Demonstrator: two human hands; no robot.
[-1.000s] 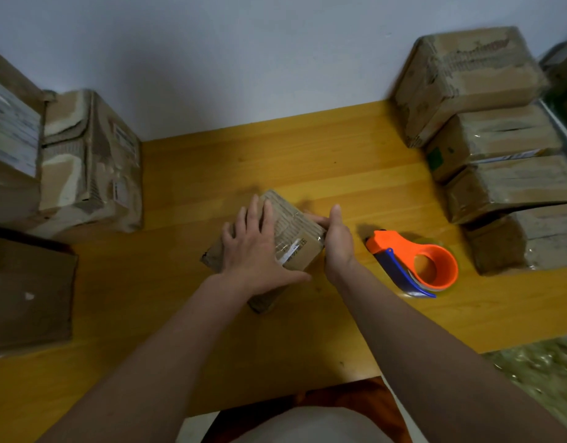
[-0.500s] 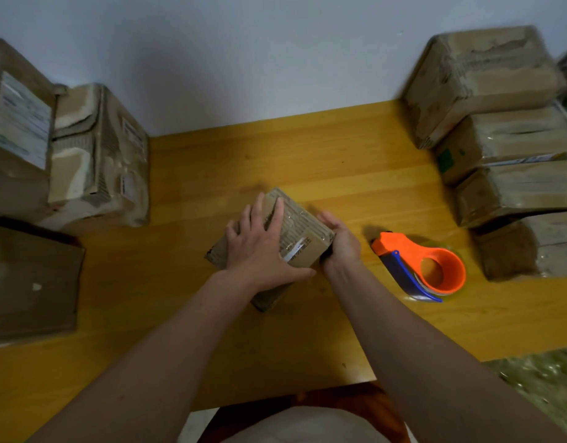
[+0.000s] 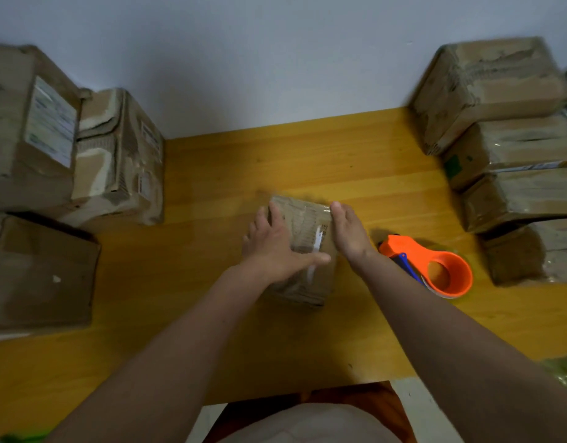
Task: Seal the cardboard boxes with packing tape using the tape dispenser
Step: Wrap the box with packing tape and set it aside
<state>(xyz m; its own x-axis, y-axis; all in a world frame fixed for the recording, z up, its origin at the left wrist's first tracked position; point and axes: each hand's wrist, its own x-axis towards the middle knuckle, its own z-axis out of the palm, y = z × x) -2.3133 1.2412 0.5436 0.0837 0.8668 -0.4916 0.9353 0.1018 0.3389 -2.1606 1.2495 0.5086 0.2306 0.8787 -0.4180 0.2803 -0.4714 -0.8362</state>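
Head view: your left hand (image 3: 275, 247) lies flat on top of the small cardboard box (image 3: 307, 251) at the middle of the wooden table (image 3: 212, 187), fingers straight and spread, thumb stretched across the near part of the lid. Your right hand (image 3: 349, 235) stands on edge against the box's right side, fingers straight and together, pressing the wall without curling round it. The box is wrapped in glossy clear tape and carries a narrow white label strip (image 3: 317, 247) between your two hands; it is blurred, so its print cannot be read.

Just to the right of your right wrist, the orange tape dispenser (image 3: 435, 266) lies on the table with its blue blade part toward you, touched by neither hand.

At the table's right edge sits a stack of taped boxes (image 3: 499, 123), well apart from the one under your hands. On the left stand two larger worn boxes (image 3: 84, 155) against the wall, and a plain brown carton (image 3: 39, 276) lies nearer you.
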